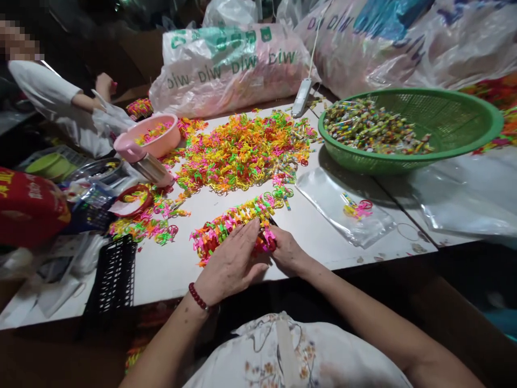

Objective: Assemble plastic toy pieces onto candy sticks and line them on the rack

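Note:
Small bright plastic pieces in pink, yellow, green and orange stand packed in rows on the table in front of me. They seem to sit in a dark rack, of which only a bit of edge shows by my right hand. My left hand lies flat across the near side of the rows, fingers stretched out together. At the right end my right hand is closed around the rack's end, its fingertips partly hidden. Just beyond lies a large loose heap of similar plastic pieces.
A green basket of small patterned sticks stands right, above clear plastic bags. Left are an empty black rack, a pink bowl and a red bag. Large printed sacks line the back; a co-worker's arm reaches in.

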Demonstrator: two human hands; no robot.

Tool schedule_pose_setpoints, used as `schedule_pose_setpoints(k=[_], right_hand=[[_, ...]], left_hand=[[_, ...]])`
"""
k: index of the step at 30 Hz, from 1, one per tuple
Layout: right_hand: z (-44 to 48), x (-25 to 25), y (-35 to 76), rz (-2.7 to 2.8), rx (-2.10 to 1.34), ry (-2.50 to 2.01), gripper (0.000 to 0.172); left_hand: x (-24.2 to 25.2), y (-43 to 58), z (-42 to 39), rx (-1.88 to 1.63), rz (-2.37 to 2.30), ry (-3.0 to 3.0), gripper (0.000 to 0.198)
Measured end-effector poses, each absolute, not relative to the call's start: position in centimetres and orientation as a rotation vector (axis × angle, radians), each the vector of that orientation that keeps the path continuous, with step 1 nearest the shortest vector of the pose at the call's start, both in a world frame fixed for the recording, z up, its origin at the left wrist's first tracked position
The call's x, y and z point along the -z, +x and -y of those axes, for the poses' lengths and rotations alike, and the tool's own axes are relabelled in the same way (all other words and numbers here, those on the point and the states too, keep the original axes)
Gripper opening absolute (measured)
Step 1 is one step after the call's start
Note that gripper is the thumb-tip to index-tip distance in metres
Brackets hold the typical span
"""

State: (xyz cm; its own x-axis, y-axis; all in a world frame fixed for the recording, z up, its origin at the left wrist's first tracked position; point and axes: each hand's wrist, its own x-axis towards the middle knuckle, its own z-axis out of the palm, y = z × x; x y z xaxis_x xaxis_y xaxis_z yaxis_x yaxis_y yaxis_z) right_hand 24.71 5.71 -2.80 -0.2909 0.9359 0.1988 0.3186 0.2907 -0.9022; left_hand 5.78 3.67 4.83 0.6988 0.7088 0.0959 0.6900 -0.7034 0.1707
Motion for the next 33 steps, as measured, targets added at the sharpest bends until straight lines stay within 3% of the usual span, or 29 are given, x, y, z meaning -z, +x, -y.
schedule_pose_setpoints(k=[14,20,24,26,33], right_hand=[[-7.9,3.8,24.9,2.1,-0.928,-1.05,0.037],[-8.1,2.6,27.1,1.999,-1.022,-1.189,0.02],[-10.8,1.6,29.5,1.796,-0.585,-1.642,0.016],[-12.6,1.6,30.1,1.805,-0.426,-1.801,0.022],[-14.5,1.9,30.5,1.858,-0.381,-1.995,0.02]], left_hand=[[-5.1,7.2,-3.7,-0.093,-1.225,2.93,0.074],[-5.0,7.4,-3.8,-0.044,-1.249,2.968,0.07],[-4.9,7.4,-3.8,-0.048,-1.238,2.991,0.069],[-4.9,7.4,-3.8,-0.072,-1.247,2.99,0.07],[-4.9,6.9,-3.9,-0.111,-1.178,2.97,0.072]])
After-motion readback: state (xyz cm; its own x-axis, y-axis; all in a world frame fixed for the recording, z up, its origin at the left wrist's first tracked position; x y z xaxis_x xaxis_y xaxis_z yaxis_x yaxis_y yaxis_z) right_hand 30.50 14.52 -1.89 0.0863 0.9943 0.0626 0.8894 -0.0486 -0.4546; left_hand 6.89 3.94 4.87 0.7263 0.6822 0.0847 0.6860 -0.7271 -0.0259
